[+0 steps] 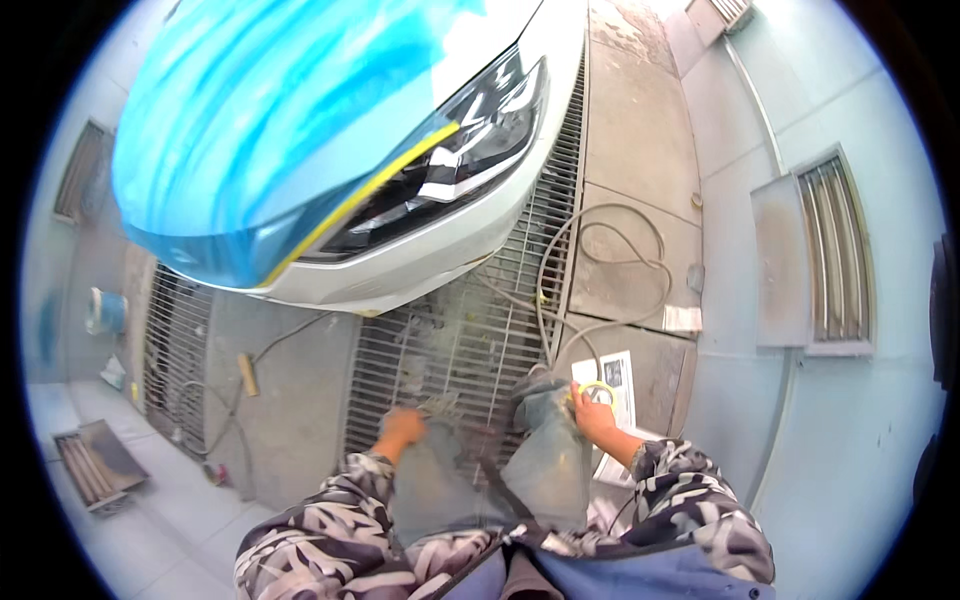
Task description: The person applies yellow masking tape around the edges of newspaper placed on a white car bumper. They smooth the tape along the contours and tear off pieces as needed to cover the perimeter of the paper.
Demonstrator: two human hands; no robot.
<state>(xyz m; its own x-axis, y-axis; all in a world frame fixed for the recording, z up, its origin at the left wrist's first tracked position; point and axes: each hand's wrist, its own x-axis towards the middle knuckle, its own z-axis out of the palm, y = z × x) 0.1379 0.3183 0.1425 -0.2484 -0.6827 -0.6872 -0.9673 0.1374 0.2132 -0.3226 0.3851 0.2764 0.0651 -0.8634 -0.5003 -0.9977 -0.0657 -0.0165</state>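
My right hand (594, 416) holds a roll of yellow masking tape (606, 388), its fingers closed around the ring beside my knee. Near my other knee, my left hand (403, 428) hangs low over the floor grating; its fingers are too blurred to make out. In front of me stands the front corner of a white car (440, 262). Blue masking film (250, 130) covers its hood and part of the front. A strip of yellow tape (360, 196) runs along the film's edge across the dark headlight (455, 150).
Metal floor grating (430, 350) lies under the car's corner. A grey hose (630, 262) loops over the concrete at right, near printed paper sheets (622, 400). A wooden-looking block (247, 374) and a blue-white bucket (106, 312) are at left. A louvred wall vent (836, 255) is at right.
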